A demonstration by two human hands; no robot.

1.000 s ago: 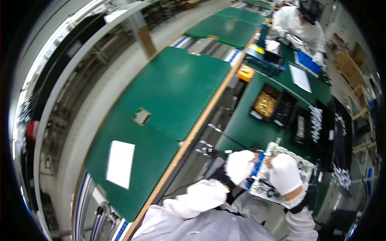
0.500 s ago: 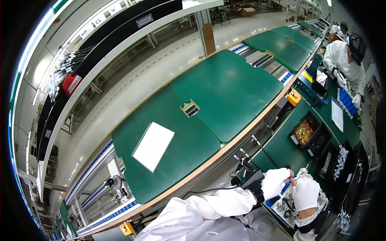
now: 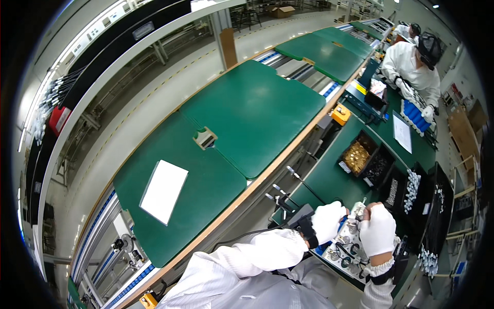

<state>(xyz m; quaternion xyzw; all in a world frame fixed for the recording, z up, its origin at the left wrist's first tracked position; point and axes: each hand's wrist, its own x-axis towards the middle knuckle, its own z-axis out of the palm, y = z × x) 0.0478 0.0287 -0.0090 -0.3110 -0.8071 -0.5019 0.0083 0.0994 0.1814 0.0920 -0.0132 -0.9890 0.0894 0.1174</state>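
My left hand, in a white glove with bare fingertips, is at the far left corner of a white assembly that carries round metal parts and black wires. Its fingers look bent, and their tips are partly hidden at a blue part there. Across the same assembly lies my right hand, gloved alike, with curled fingers near the far edge. Whatever its fingertips hold is too small to make out. Blue material shows under the assembly's left side.
Black bins hold brass-coloured pieces, dark pieces and white-tipped parts. Cables with light tips stand left of my hands. Beyond runs a conveyor with green boards and a white sheet. A co-worker handles a blue-and-white assembly.
The whole view has shifted, so the scene sits farther left. My hands, close together before at the assembly's far edge, are now a little apart, the right fingers more curled.
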